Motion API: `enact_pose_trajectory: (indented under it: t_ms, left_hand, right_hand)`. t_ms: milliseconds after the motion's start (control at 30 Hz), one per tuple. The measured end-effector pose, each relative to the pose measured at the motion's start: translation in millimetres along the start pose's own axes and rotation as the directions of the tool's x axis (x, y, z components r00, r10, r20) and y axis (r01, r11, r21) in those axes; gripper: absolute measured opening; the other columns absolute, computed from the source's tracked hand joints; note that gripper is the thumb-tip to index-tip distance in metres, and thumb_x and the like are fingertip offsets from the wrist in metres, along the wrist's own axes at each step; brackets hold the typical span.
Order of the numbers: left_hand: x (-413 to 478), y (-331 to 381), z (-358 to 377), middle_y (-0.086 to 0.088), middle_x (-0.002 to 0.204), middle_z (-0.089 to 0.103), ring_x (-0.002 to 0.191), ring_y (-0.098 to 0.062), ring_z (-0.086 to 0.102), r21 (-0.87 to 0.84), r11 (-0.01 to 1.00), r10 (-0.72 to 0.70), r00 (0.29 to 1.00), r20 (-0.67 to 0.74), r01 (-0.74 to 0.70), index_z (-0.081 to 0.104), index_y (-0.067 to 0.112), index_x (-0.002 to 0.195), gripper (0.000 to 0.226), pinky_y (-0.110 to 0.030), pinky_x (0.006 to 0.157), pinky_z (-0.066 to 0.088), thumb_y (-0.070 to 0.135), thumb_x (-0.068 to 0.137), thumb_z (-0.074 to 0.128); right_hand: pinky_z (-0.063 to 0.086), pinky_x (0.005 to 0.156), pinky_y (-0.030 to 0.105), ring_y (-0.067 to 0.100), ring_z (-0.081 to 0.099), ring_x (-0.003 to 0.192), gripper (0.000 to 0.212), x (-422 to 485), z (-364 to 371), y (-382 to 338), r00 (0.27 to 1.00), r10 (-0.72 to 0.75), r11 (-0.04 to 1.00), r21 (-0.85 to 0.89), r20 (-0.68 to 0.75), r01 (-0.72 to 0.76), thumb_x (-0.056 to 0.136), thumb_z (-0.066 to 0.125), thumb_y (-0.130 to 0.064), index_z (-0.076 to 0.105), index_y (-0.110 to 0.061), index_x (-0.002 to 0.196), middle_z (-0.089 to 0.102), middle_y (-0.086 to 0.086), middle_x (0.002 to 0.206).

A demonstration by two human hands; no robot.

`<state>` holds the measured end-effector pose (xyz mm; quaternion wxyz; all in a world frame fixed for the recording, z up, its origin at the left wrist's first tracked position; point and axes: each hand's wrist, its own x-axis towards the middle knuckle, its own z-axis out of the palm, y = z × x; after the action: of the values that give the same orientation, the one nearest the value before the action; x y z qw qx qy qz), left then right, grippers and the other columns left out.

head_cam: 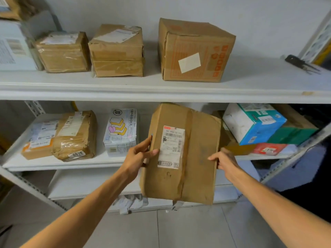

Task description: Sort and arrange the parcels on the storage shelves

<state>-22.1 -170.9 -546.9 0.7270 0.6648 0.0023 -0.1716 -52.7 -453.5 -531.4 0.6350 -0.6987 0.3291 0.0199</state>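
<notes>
White wall, grey tiled floor (179,230), white metal shelves.

Head view:

- Upper shelf (161,88): three brown boxes in a row at the back, standing apart. Small box (64,52), label on top. Mid box (117,51), label on top. Big box (195,51), blank white sticker facing out. Dark tool (300,63) at the far right, well apart from the boxes.
- Middle shelf (100,161): flat parcel (39,138) touching a taped parcel (75,135) tagged 0038. Toast-print pack (121,131) beside them. At the right, a blue carton (254,122) tilted against a green box (293,131), with a red packet (268,149) in front.
- Held box (197,158): brown and dented, off the shelves, in the air before the gap between the toast-print pack and the blue carton. It is upright and slightly tilted, with its label towards the camera, probably so it can be read before placing.
- Left hand (141,154): grips the left edge, thumb on the front face, fingers behind.
- Right hand (223,161): grips the right edge, fingers curled round it. Holding both edges steadies the wide, soft box.
- Likely slot: the gap on the middle shelf, which looks wide enough for the box.
</notes>
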Motion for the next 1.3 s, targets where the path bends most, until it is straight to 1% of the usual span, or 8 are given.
enact_pose_trajectory:
  t_ms: [467, 700, 767, 867, 933, 1167, 1233, 1300]
  left_hand:
    - [12.0, -17.0, -27.4, -0.009, 0.1, 0.067, 0.089, -0.027, 0.064, -0.246, 0.953, -0.202, 0.975, -0.093, 0.175, 0.059, 0.016, 0.104, 0.016, -0.042, 0.079, 0.049, 0.025, 0.099, 0.047]
    - [5.0, 5.1, -28.8, -0.008, 0.087, 0.073, 0.073, -0.022, 0.069, -0.143, 0.982, -0.116, 0.991, 0.061, 0.123, 0.065, 0.014, 0.11, 0.043, -0.032, 0.064, 0.057, 0.046, 0.094, 0.04]
    - [5.8, 18.4, -29.4, -0.007, 0.083, 0.072, 0.075, -0.023, 0.066, -0.095, 0.993, -0.073, 0.997, 0.024, 0.075, 0.073, 0.02, 0.098, 0.052, -0.036, 0.072, 0.051, 0.055, 0.094, 0.035]
    - [7.1, 41.0, -31.8, -0.012, 0.085, 0.069, 0.079, -0.027, 0.063, 0.011, 0.999, -0.03, 0.999, -0.017, 0.03, 0.075, 0.016, 0.087, 0.071, -0.043, 0.08, 0.047, 0.074, 0.086, 0.036]
    - [7.6, 49.3, -37.7, -0.014, 0.084, 0.066, 0.078, -0.03, 0.061, 0.061, 0.998, -0.02, 1.0, -0.024, 0.022, 0.059, -0.007, 0.094, 0.09, -0.044, 0.077, 0.047, 0.079, 0.081, 0.038]
    - [12.3, 66.0, -39.4, -0.017, 0.086, 0.06, 0.074, -0.03, 0.06, 0.052, 0.995, -0.079, 0.996, -0.031, 0.081, 0.069, 0.012, 0.089, 0.085, -0.038, 0.072, 0.049, 0.091, 0.064, 0.046]
    - [10.8, 68.6, -40.1, -0.023, 0.105, 0.064, 0.095, -0.04, 0.063, 0.073, 0.991, -0.108, 0.993, -0.036, 0.11, 0.07, 0.012, 0.108, 0.099, -0.048, 0.087, 0.051, 0.094, 0.058, 0.047]
    - [8.5, 69.4, -36.9, -0.02, 0.09, 0.066, 0.079, -0.032, 0.066, 0.111, 0.987, -0.119, 0.993, -0.002, 0.118, 0.072, 0.008, 0.097, 0.093, -0.041, 0.074, 0.053, 0.091, 0.066, 0.043]
  right_hand:
    - [0.043, 0.081, 0.016, 0.012, 0.056, 0.117, 0.059, -38.3, 4.1, -25.7, 0.912, -0.358, 0.932, 0.009, 0.199, 0.363, 0.075, 0.077, -0.016, 0.059, -0.02, 0.131, 0.063, -0.002, 0.128]
    - [0.045, 0.085, 0.035, 0.02, 0.063, 0.094, 0.023, -39.6, -7.8, -53.7, 0.91, -0.341, 0.939, 0.042, 0.235, 0.341, 0.086, 0.059, -0.046, 0.072, -0.027, 0.092, 0.071, -0.004, 0.09]
    - [0.039, 0.098, 0.041, 0.023, 0.059, 0.104, 0.041, -39.2, -11.2, -67.3, 0.92, -0.317, 0.945, 0.003, 0.231, 0.326, 0.074, 0.054, -0.07, 0.073, -0.034, 0.076, 0.069, -0.005, 0.095]
    - [0.029, 0.112, 0.052, 0.026, 0.047, 0.128, 0.089, -37.9, -10.6, -79.6, 0.931, -0.291, 0.953, -0.023, 0.219, 0.303, 0.054, 0.05, -0.093, 0.066, -0.033, 0.118, 0.056, 0.003, 0.136]
    - [0.034, 0.11, 0.048, 0.024, 0.05, 0.125, 0.083, -39.0, -9.3, -87.2, 0.931, -0.303, 0.949, -0.029, 0.206, 0.315, 0.073, 0.042, -0.085, 0.056, -0.029, 0.133, 0.055, 0.003, 0.136]
    - [0.032, 0.11, 0.054, 0.027, 0.047, 0.128, 0.118, -36.8, -10.9, -98.1, 0.948, -0.238, 0.96, -0.095, 0.209, 0.262, 0.042, 0.04, -0.1, 0.051, -0.031, 0.136, 0.052, 0.005, 0.14]
    - [0.032, 0.11, 0.054, 0.028, 0.045, 0.129, 0.11, -36.3, -11.5, -99.7, 0.952, -0.21, 0.969, -0.079, 0.221, 0.233, 0.05, 0.043, -0.096, 0.048, -0.029, 0.139, 0.051, 0.005, 0.14]
    - [0.032, 0.11, 0.053, 0.029, 0.046, 0.127, 0.099, -32.2, -13.7, -98.0, 0.963, -0.174, 0.982, -0.04, 0.207, 0.186, 0.061, 0.047, -0.09, 0.047, -0.028, 0.139, 0.052, 0.006, 0.138]
